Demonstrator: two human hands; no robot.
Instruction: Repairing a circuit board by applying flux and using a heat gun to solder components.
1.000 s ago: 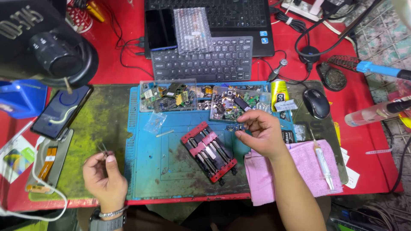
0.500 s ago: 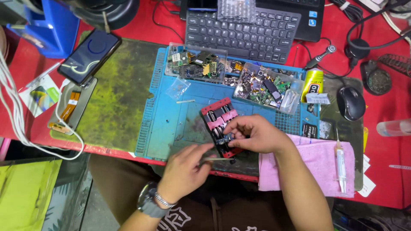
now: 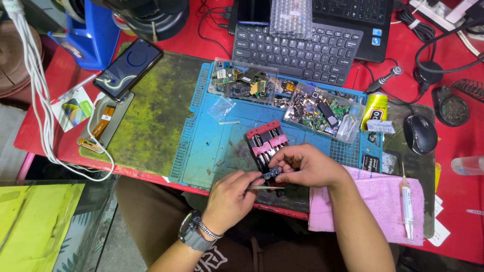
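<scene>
My right hand [image 3: 307, 165] pinches a small dark circuit board [image 3: 272, 173] at the near edge of the blue work mat [image 3: 206, 146]. Beside it, my left hand [image 3: 231, 197], with a watch on the wrist, holds thin metal tweezers [image 3: 267, 187] whose tip points right, just under the board. A red and black board clamp [image 3: 266, 144] lies on the mat right behind both hands, partly hidden by my right fingers.
Clear trays of circuit parts [image 3: 282, 98] sit at the mat's far edge. Behind them are a keyboard [image 3: 297, 48], a yellow glue tube [image 3: 374, 110] and a mouse [image 3: 419, 133]. A phone [image 3: 127, 68] lies left, a pink cloth [image 3: 383, 201] with a syringe [image 3: 406, 205] right.
My left hand came in from the left side of the mat to meet my right hand. Both now work on the small board in front of the clamp. The view has shifted.
</scene>
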